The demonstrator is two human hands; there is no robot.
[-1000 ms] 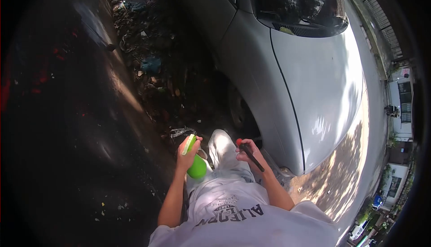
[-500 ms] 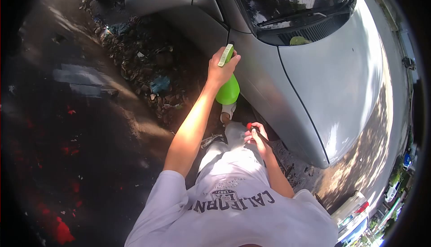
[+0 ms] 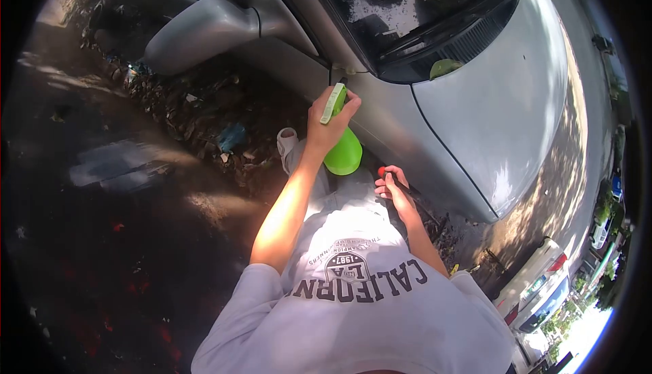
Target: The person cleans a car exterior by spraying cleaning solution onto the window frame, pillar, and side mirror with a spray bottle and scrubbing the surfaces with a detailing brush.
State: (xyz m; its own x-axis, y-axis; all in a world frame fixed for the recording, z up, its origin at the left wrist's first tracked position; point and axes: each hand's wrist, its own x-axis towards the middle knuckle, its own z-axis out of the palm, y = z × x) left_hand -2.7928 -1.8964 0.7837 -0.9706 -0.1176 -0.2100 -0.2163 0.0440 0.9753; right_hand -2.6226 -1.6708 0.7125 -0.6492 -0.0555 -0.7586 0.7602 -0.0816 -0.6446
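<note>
My left hand (image 3: 321, 131) is closed around the neck of a bright green spray bottle (image 3: 343, 154). The bottle hangs upright, its pale trigger head pointing at the silver car (image 3: 485, 126), close to the front fender and door seam. Lower and to the right, my right hand (image 3: 399, 194) grips a dark stick-like tool with a red end (image 3: 382, 171). The rest of that tool runs back along my forearm, and its far end cannot be made out.
The side mirror (image 3: 204, 33) juts out at upper left. A green leaf (image 3: 445, 68) lies by the windshield base. Dry leaves and litter, including a blue scrap (image 3: 231, 137), cover the ground beside the car. A white vehicle (image 3: 533, 286) stands at lower right.
My view has shifted, and the mirror and door now show more. A foot has stepped to the left. Both hands keep their holds, and the spray bottle stays near the fender.
</note>
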